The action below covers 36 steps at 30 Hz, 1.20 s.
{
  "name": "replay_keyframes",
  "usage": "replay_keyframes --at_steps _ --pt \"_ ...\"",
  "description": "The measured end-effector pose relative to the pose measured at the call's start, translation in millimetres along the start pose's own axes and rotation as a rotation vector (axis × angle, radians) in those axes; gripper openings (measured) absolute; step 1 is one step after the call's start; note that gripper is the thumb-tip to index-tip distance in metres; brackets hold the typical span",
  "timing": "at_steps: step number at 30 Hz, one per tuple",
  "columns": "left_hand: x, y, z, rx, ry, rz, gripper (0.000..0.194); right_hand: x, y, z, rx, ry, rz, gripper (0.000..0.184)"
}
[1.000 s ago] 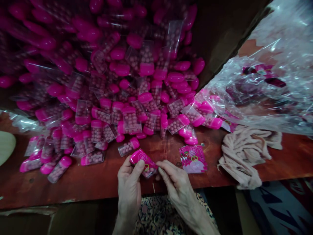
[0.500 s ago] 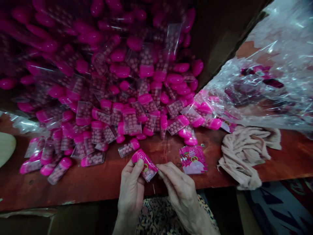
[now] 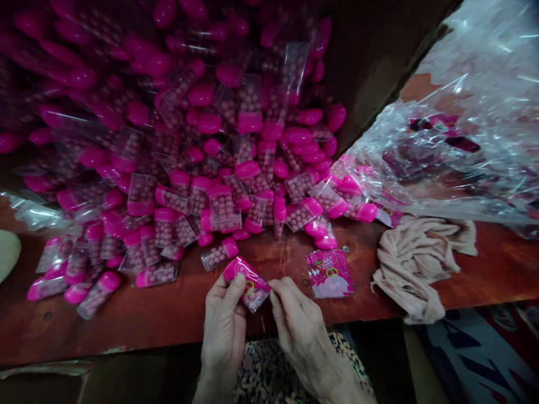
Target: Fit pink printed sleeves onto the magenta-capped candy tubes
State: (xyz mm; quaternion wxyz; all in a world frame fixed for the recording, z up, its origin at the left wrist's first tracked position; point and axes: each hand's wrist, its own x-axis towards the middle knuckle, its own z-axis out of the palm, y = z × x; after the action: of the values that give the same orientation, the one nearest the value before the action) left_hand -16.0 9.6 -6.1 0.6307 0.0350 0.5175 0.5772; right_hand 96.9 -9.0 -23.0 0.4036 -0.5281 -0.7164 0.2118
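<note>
In my left hand (image 3: 226,314) is a small clear candy box with a printed pink sleeve (image 3: 245,283) around most of it; my thumb lies on top. The box's see-through end with pale balls shows at its lower right. My right hand (image 3: 297,320) is closed in a pinch at the right edge of the sleeve; its fingertips partly hide what they grip. A loose pink-capped candy box (image 3: 219,254) lies just beyond my left hand. To the right of my right hand, a stack of flat pink sleeves (image 3: 330,273) rests on the table.
A big heap of pink-capped candy boxes (image 3: 221,205) spills from a dark carton (image 3: 379,67) onto the reddish wooden table (image 3: 168,314). At the right are a crumpled beige cloth (image 3: 415,264) and clear plastic wrap (image 3: 484,140). Part of a pale round object (image 3: 8,252) shows at the left edge.
Both hands keep hold at nearly the same spot, the right one slightly turned along the sleeve's edge. The whole view has shifted a little, with the surroundings moving slightly left.
</note>
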Motion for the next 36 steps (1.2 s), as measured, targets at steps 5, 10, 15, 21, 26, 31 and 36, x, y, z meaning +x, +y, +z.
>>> replay_keyframes --at_steps 5,10,15,21,26,31,36 --pt "-1.3 -0.7 0.6 0.034 0.044 0.051 0.020 -2.5 -3.6 5.6 -0.003 -0.042 0.080 0.021" --pt "-4.4 0.0 -0.6 0.070 0.061 0.131 0.019 -3.2 0.7 6.1 -0.031 -0.007 0.159 0.021" --pt "-2.9 7.5 -3.5 0.074 0.164 0.343 0.021 3.0 0.0 -7.6 0.173 0.033 0.400 0.017" --pt "-5.4 1.7 -3.6 0.133 0.044 0.348 0.014 11.4 -16.2 -8.0 0.512 -0.011 0.494 0.013" --pt "-9.4 -5.4 -5.8 0.228 -0.072 0.449 0.016 12.4 -11.6 -4.3 0.691 0.088 0.680 0.014" --pt "-7.7 -5.3 -11.3 0.342 -0.225 0.589 0.020 11.2 -6.2 -8.5 0.861 0.096 0.782 0.015" --pt "-5.7 0.3 -12.8 0.429 -0.331 0.659 0.022 10.1 -4.9 -10.6 0.788 0.130 0.695 0.011"
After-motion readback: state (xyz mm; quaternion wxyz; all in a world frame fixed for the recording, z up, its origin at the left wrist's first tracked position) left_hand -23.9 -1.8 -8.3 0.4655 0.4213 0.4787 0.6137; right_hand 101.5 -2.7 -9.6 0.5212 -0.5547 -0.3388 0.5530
